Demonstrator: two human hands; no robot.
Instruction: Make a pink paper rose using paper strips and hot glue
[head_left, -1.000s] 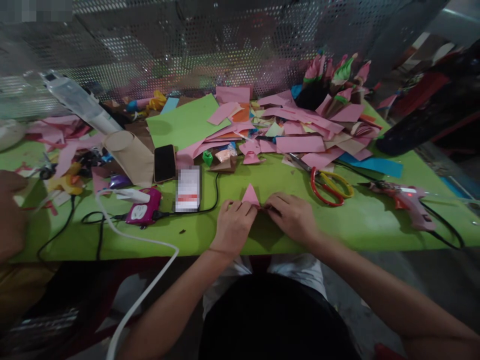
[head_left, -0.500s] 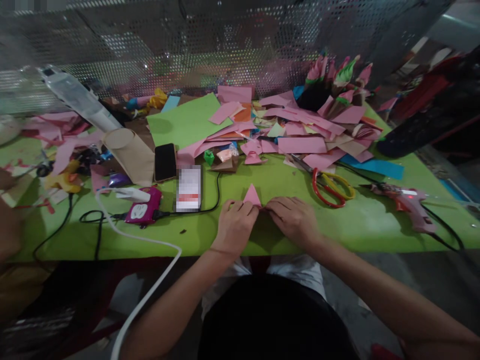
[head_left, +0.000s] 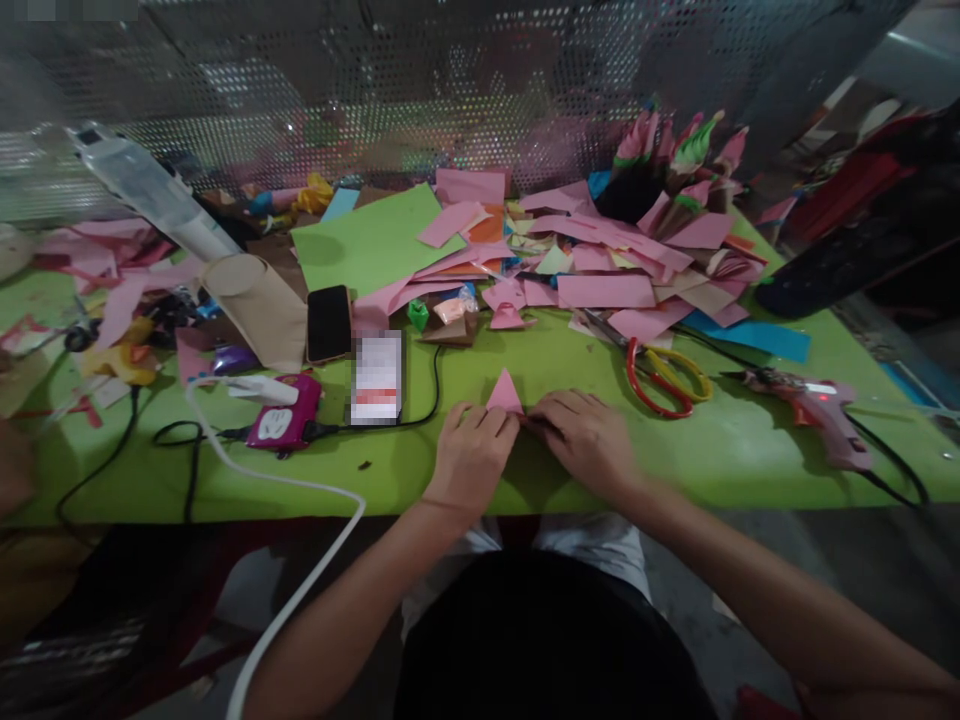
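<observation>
A small pink paper [head_left: 505, 391] with a pointed top lies on the green table [head_left: 420, 490], near its front edge. My left hand [head_left: 474, 455] is closed on the paper from the left, its fingers covering the lower part. At the paper's lower right corner are the fingertips of my right hand [head_left: 583, 440], bent and pressed together; whatever they may pinch is hidden beneath them.
Red and yellow scissors [head_left: 660, 380] and a pink glue gun [head_left: 825, 410] lie to the right. Pink paper pieces [head_left: 606, 291] are heaped behind. Leftward are a black phone [head_left: 329, 324], a magenta power adapter [head_left: 285, 415] and a white cable [head_left: 300, 478].
Both hands stay almost in place around the pink paper. At the far left, another person's arm has drawn back toward the frame's edge.
</observation>
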